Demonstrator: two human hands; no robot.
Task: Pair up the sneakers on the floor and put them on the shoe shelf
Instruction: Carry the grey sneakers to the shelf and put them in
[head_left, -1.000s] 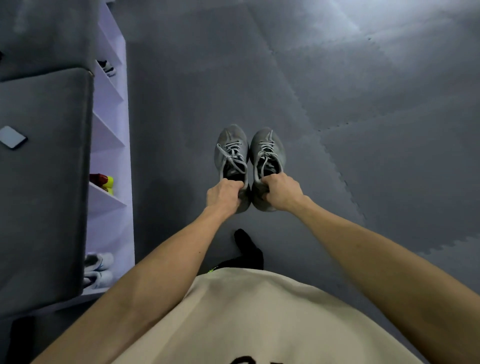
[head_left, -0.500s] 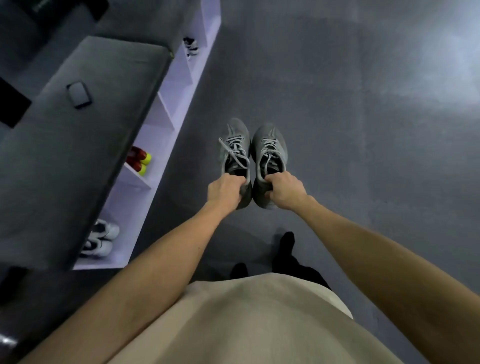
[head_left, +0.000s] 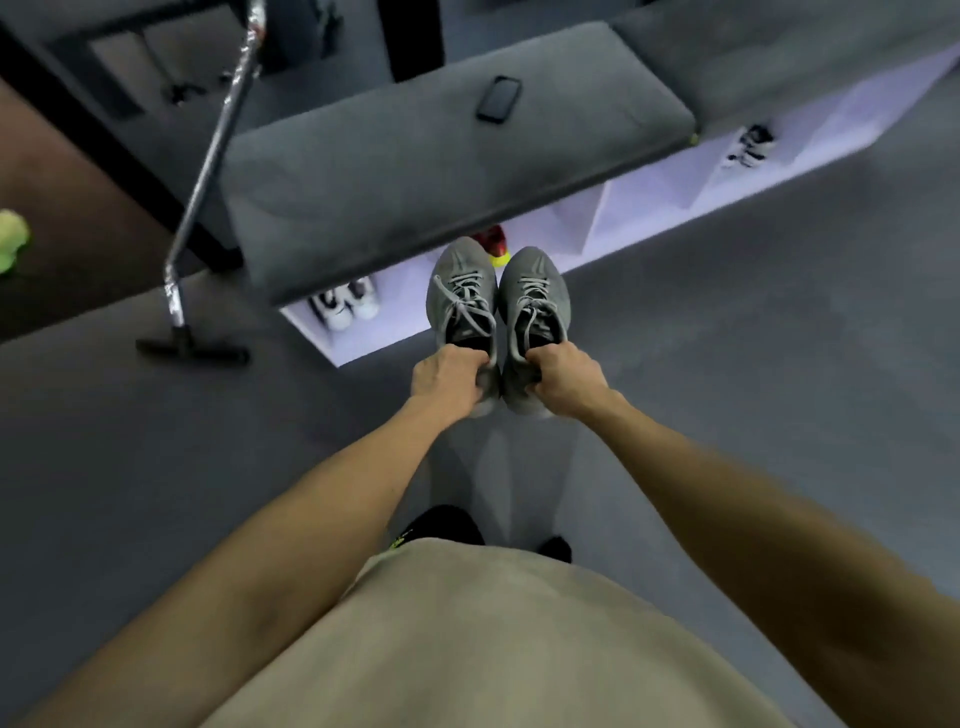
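Two grey laced sneakers hang side by side in the air, toes pointing away from me. My left hand grips the heel of the left grey sneaker. My right hand grips the heel of the right grey sneaker. Their toes reach the front edge of the white shoe shelf, which runs under a grey cushioned bench top. In the shelf sit a white pair, a red and yellow pair partly hidden behind the grey toes, and a black and white pair.
A dark phone lies on the bench top. A metal stand with a black foot rises at the left of the shelf. A yellow-green object lies at the far left. Grey foam floor mats spread around me.
My view has turned left, so the shelf and bench now lie straight ahead instead of at the left. Both hands keep the grey pair, now carried up to the shelf's front edge.
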